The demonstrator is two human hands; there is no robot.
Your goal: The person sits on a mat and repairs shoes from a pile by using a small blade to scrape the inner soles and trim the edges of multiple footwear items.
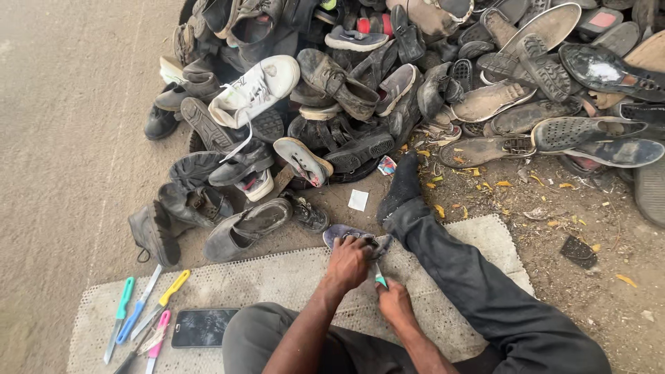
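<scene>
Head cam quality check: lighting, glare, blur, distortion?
Head view: flat, even daylight with soft shadows only under the shoe pile; faint glare on the phone screen; left hand and right hand on the grey shoe look sharp; wide-angle stretch toward the edges, so the knives splay slightly.

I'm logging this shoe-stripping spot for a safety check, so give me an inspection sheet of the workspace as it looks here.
Surface: pale perforated mat on sandy ground.
Job's things: worn bluish shoe lying on the mat; teal-handled knife at it.
Clutter: spare knives with green, blue, yellow and pink handles, and a dark phone, on the mat's near-left corner; big pile of old shoes ahead; yellow scraps on the dirt.
Grippers: left hand presses the shoe; right hand grips the knife.
Cables: nothing seen.
Surroundings: the person's outstretched leg in dark trousers and sock.
</scene>
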